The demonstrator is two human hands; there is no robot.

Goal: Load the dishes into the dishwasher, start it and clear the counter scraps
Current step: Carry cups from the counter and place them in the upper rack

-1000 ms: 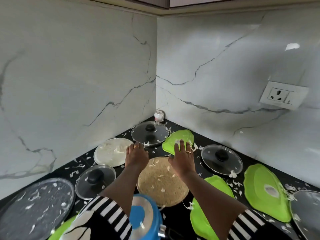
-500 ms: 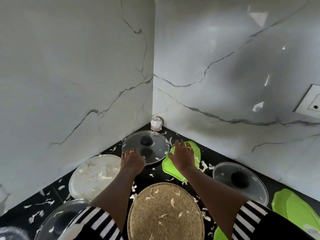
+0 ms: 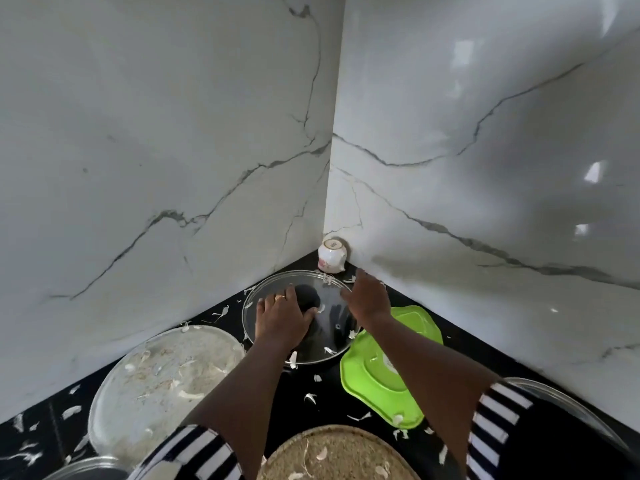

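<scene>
The glass lid [image 3: 325,337] in the back corner of the worktop [image 3: 322,393], taken by its knob [image 3: 310,295].
The left hand [image 3: 280,320] curls round the knob; the right hand [image 3: 367,299] is spread, holding nothing, over the far rim; lid probably heavy, slick, breakable; knob the surest hold.

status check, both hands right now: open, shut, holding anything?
Left hand: grips the black knob of the glass lid.
Right hand: open, holds nothing.
</scene>
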